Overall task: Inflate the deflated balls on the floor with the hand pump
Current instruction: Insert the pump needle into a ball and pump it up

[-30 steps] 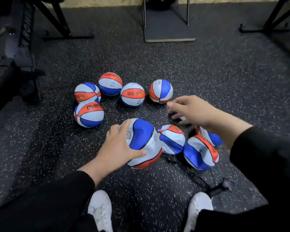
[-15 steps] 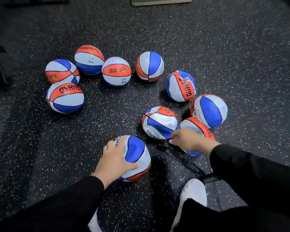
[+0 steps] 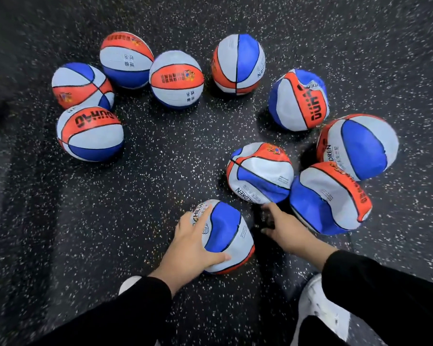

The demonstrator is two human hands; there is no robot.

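Gripping the near deflated ball (image 3: 225, 236) from its left side, the left hand (image 3: 193, 245) has fingers spread and curled over the top and thumb laid along the lower edge; the ball sits dented on the speckled black floor (image 3: 135, 196) between the person's white shoes (image 3: 320, 313). The right hand (image 3: 283, 228) reaches down just right of that ball, its grip loose with fingers parted over something dark on the floor; blur hides whether it pinches anything. Half a second ago this hand lay farther out against the crumpled ball (image 3: 328, 198) at the right; it has since drawn in toward the held ball, while the left hand keeps its hold. Both forearms come in from the bottom edge in black sleeves (image 3: 385, 290), angled inward toward each other. Another sagging ball (image 3: 260, 173) lies just beyond the right hand, touching the crumpled one. Farther out, round balls (image 3: 90, 133) curve in an arc across the floor. No pump can be clearly made out.
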